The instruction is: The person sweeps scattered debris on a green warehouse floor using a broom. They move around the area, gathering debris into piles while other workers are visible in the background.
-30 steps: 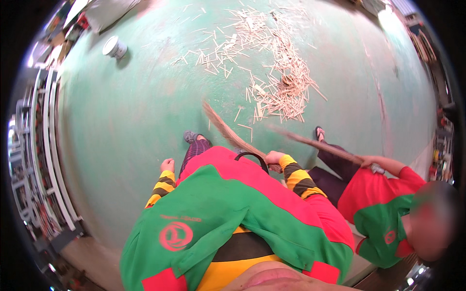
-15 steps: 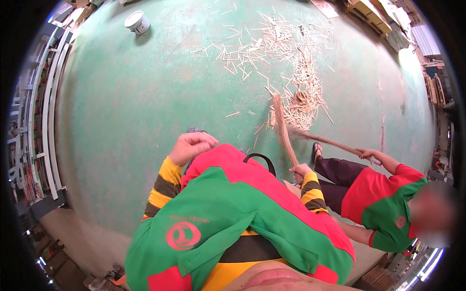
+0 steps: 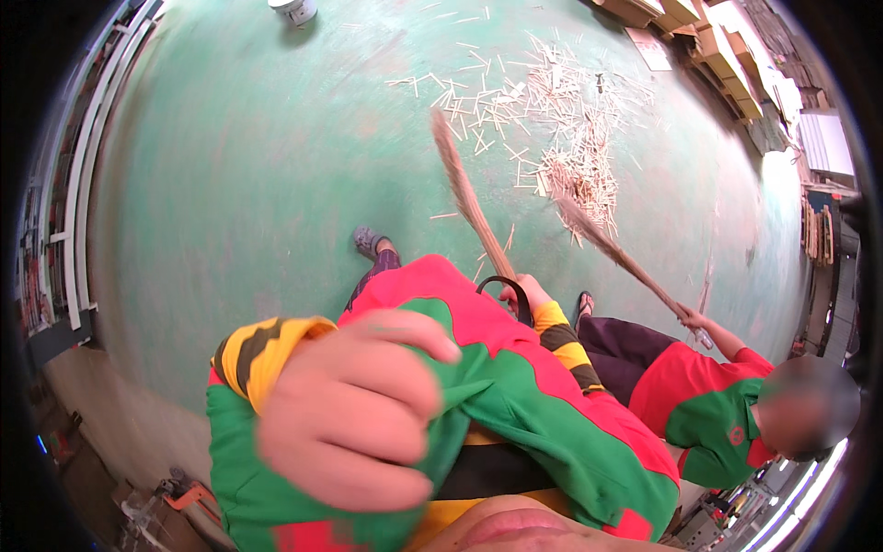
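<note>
My right hand [image 3: 526, 291] is closed round the handle of a straw broom [image 3: 471, 202], partly hidden behind a black strap [image 3: 517, 293]. The broom slants up and left, its brush end over the floor left of the scattered thin wooden sticks [image 3: 584, 175]. My left hand [image 3: 354, 414], somewhat blurred, is in front of my chest with fingers curled. Green cloth of my shirt [image 3: 543, 442] bunches to a fold at those fingers, which look closed on it. At the right a co-worker's hand [image 3: 696, 319] grips a second broom [image 3: 616, 248], whose brush end reaches the stick pile.
The co-worker [image 3: 708, 396] stands close on my right. A white bucket [image 3: 296, 11] is at the far left of the green floor [image 3: 230, 184]. Cardboard boxes [image 3: 727, 64] line the far right, and metal racking [image 3: 83, 175] runs along the left.
My left hand has risen from beside my waist to my chest. My broom has swung left, away from the sticks. The co-worker's broom has tilted further up.
</note>
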A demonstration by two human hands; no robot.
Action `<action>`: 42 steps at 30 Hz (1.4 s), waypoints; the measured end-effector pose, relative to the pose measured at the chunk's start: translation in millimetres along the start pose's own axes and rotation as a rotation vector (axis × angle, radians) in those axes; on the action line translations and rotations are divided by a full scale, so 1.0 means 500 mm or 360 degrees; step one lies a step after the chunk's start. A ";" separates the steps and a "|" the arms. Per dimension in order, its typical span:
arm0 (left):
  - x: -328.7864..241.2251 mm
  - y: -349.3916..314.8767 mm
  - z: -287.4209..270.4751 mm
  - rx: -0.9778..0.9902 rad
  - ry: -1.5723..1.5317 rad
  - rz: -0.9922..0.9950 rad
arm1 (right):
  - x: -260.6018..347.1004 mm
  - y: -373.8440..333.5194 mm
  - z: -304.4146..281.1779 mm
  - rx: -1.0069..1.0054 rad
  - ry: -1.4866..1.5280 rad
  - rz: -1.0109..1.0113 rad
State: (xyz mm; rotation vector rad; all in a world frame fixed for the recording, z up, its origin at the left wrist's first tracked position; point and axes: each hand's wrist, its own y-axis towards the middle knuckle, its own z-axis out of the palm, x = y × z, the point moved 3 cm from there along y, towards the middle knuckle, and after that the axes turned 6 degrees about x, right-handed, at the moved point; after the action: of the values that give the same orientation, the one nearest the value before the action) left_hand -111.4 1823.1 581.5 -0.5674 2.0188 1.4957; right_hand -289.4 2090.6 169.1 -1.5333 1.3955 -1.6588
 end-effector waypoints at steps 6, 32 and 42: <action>-0.010 -0.106 -0.015 0.0111 -0.0542 -0.0629 | 0.106 0.046 0.066 0.0202 -0.0526 -0.0087; 0.125 -0.074 -0.305 -0.1101 -0.2108 0.0548 | 0.528 0.104 0.155 0.0101 -0.0644 -0.0104; 0.350 0.115 -0.430 -0.1029 -0.1919 0.0379 | 0.761 0.404 0.053 0.0552 -0.0526 -0.0084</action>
State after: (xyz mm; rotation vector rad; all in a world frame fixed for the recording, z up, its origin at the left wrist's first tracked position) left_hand -319.6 1632.6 556.0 0.3537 0.6754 1.9294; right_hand -418.8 1679.2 150.6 -1.5586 0.8536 -1.4969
